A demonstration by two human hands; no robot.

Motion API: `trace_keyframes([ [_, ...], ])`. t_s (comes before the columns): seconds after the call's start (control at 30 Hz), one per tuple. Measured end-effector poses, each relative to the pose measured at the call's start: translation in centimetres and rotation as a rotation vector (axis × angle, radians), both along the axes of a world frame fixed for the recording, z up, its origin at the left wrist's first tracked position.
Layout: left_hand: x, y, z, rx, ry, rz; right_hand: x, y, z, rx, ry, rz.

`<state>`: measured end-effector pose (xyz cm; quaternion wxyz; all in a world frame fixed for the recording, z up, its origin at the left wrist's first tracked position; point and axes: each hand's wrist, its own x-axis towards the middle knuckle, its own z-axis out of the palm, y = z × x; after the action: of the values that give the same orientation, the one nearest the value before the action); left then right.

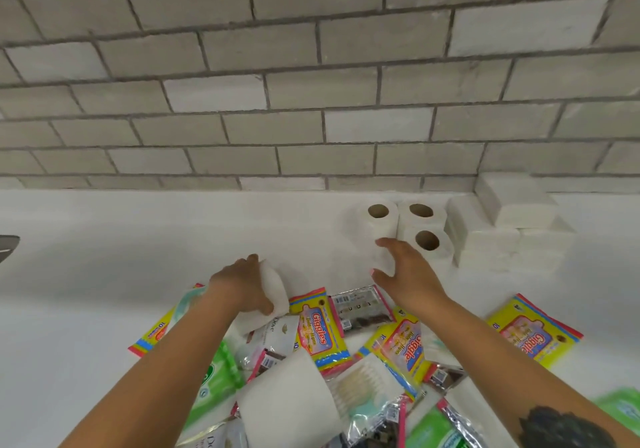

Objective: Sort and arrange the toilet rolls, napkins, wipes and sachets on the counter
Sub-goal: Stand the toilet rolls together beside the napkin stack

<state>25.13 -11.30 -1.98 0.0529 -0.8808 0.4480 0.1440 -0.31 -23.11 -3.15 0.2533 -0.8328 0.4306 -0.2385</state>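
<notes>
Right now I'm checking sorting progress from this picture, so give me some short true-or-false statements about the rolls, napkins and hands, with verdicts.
1. The left hand grips a toilet roll. True.
2. The upright rolls stand left of the napkin stacks. True.
3. The right hand pinches a yellow wipes pack. False: its fingers are spread at a roll beside the upright ones.
4. The napkins are stacked against the tiled wall. True.
5. All wipes packs are lined up by the wall. False: they lie jumbled near the counter's front.
</notes>
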Motion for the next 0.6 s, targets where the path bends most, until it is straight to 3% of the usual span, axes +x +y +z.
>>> trace_keyframes([
  [0.13, 0.5, -0.3, 0.7, -0.136, 0.052, 0.016, 0.5, 1.0, 0.0, -0.107, 0.066, 0.08],
  [0.23, -0.2, -1.0, 1.9, -0.281, 0.148, 0.03, 1.1, 1.5, -0.1, -0.048, 0.11, 0.142],
  [0.47, -4.0, -4.1, 2.0, -0.724, 0.566, 0.018, 1.4, 2.4, -2.4, 0.052, 0.462, 0.312],
  [0.6, -6.2, -6.6, 0.7, -0.804, 0.814, 0.015, 1.9, 2.7, -4.0, -0.017, 0.551, 0.336],
])
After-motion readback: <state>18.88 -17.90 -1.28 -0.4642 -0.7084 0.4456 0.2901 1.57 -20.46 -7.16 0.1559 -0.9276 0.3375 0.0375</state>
